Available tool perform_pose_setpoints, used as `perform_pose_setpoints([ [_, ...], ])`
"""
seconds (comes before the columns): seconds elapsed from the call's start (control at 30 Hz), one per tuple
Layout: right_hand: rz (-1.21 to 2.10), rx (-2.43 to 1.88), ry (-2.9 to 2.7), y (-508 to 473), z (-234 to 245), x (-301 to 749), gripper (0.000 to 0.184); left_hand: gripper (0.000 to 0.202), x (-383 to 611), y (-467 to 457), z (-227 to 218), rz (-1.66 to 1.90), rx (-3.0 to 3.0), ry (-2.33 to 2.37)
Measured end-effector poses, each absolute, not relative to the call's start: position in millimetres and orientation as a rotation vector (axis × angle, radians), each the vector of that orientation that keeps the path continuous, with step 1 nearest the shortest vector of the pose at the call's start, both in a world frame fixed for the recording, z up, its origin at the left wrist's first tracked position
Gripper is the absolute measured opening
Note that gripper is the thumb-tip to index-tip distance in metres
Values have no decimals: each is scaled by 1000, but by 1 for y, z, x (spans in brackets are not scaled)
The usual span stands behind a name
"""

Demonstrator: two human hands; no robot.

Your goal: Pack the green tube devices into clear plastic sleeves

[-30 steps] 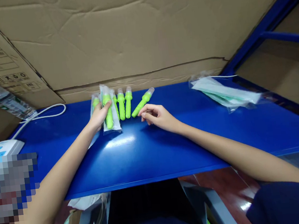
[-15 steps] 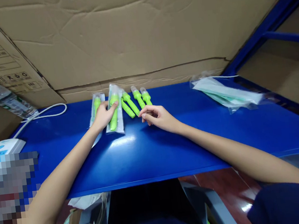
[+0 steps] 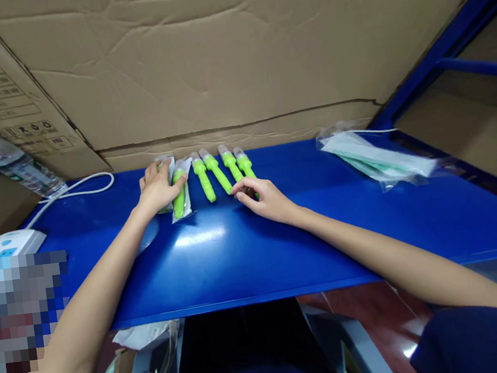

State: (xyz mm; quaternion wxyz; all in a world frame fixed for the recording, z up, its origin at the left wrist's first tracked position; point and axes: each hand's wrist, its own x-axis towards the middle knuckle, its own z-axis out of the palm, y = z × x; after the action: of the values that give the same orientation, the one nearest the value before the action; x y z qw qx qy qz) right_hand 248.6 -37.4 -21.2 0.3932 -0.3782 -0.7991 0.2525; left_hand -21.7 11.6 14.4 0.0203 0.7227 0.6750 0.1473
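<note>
My left hand [image 3: 158, 188] lies palm down with fingers spread over a bagged lime-green stick [image 3: 165, 163], which it mostly covers. Its thumb touches a second lime-green stick [image 3: 178, 197] in a clear packet. Both are pen-shaped with clear caps. To their right, several unbagged sticks of the same kind, such as this green stick [image 3: 204, 179], lie in a row with caps toward the cardboard. Beside the lower ends of the rightmost ones rests my right hand [image 3: 264, 199], fingers loosely curled with a gap to the thumb and nothing visible between them.
A blue tabletop [image 3: 256, 257] carries everything, backed by a cardboard wall [image 3: 225, 63]. At the right lie clear plastic packets [image 3: 374, 154] with pale green and white contents. On the left are a water bottle [image 3: 17, 165], a white cable [image 3: 90, 180] and a power strip [image 3: 12, 243].
The bagged stick under my left thumb has moved left and down onto the table beside the other packet. My left hand has shifted left and its fingers have spread. My right hand has barely moved.
</note>
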Motion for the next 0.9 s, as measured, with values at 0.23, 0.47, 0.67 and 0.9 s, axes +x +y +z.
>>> perform_pose_setpoints([
  [0.23, 510, -930, -2100, -29, -29, 252, 13, 107, -41, 16, 20, 4, 2294, 1790],
  [0.47, 297, -935, -2225, -28, -20, 259, 14, 75, -33, 18, 10, 125, 2349, 1936],
  [0.67, -205, -1443, -1977, 6, 11, 331, 26, 63, -26, 10, 12, 166, 2412, 2038],
  [0.9, -258, -2211, -1251, 43, -13, 455, 67, 77, -27, 9, 14, 296, 2438, 2056],
])
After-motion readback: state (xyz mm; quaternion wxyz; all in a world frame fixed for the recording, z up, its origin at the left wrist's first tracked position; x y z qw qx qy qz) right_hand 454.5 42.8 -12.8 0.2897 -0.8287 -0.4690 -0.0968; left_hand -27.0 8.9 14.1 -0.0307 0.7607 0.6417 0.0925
